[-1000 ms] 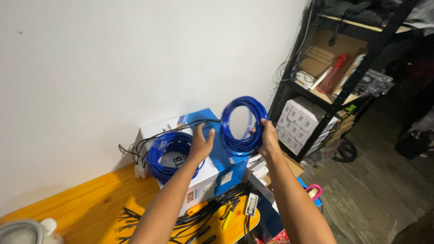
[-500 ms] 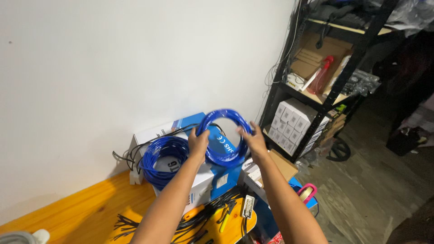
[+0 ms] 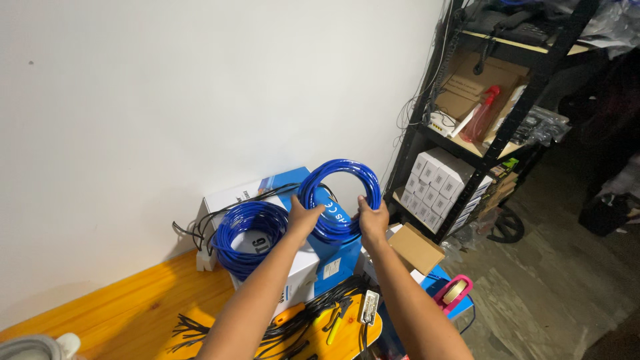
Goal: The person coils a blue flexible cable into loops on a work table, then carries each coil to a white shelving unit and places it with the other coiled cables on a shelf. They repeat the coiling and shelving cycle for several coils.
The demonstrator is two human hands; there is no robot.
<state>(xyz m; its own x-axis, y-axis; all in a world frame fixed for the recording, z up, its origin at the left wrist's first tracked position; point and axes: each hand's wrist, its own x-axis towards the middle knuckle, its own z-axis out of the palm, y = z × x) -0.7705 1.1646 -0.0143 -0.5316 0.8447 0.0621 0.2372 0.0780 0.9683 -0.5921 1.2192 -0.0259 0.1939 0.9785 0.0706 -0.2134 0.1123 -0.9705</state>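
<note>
Fingers of both your hands are curled around the lower arc of a blue cable coil [image 3: 340,199], which you hold upright near the middle of the frame, in front of the white wall [image 3: 167,87]. Your left hand [image 3: 303,217] grips the coil at its lower left, thumb toward the loop's opening; your right hand [image 3: 372,219] grips it at the lower right, fingers pressed around the strands. How tightly each hand squeezes is hard to judge from this angle.

Just left of the held coil, a second blue coil [image 3: 248,235] lies on top of a white box [image 3: 293,267], with thin black cables trailing out of it toward the wall. A blue box [image 3: 333,257] stands behind your hands, touching the white one. Both boxes rest on the yellow wooden counter [image 3: 120,307] in the lower left of the frame. Below your forearms, a bundle of black cable ties [image 3: 307,317] is spread over the counter's edge.

At the right of the frame stands a black shelf [image 3: 467,147] carrying small white boxes [image 3: 437,180], cardboard and a red spray bottle [image 3: 480,113]. A pink tape dispenser [image 3: 455,292] sits lower right.
</note>
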